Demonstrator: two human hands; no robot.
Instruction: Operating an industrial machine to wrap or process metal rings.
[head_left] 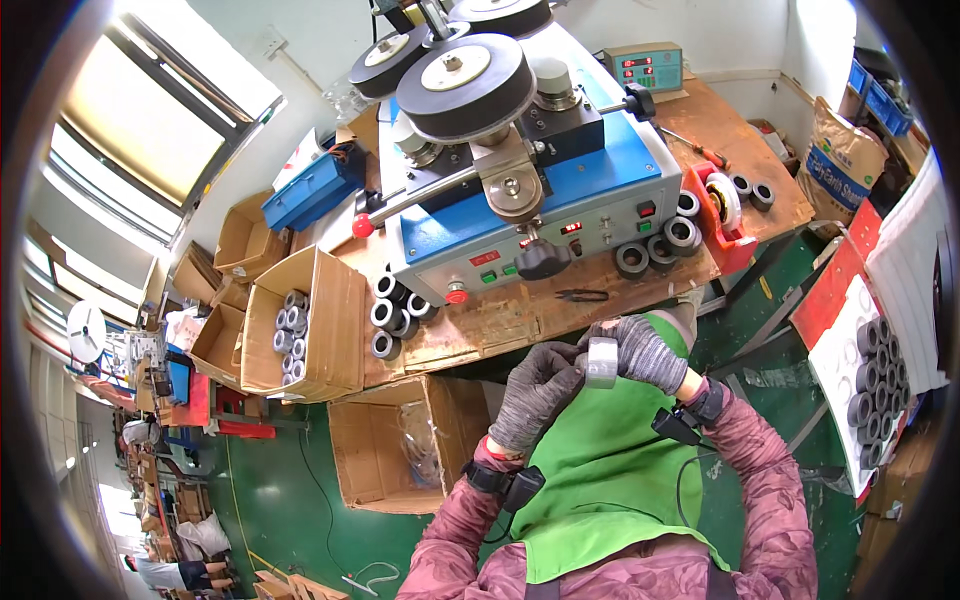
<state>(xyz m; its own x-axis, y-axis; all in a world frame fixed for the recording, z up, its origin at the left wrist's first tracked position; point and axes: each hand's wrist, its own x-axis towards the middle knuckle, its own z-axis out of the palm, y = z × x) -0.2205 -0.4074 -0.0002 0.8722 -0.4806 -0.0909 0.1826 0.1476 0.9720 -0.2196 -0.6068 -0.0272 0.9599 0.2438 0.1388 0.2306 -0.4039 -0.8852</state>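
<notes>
A silvery-grey ring [601, 364], shiny on its outside, is held up in front of the green apron [600, 450]. My left hand [540, 393], in a dark grey knit glove, has its fingers closed at the ring's left side. From the right, my right hand [648, 352], gloved the same way, grips the ring near its upper edge. The fingertips behind the ring are hidden. Just beyond my hands, a pair of dark thread snips [582, 295] lies on the wooden bench [480, 335].
A blue and grey machine [590, 205] with large black wheels [465, 85] stands on the bench. Dark rings [683, 235] sit on both sides, beside a red tape dispenser [735, 240]. Left are a cardboard box [335, 320] of grey rings and another box [375, 450]; right, a white board [835, 390] holds rings.
</notes>
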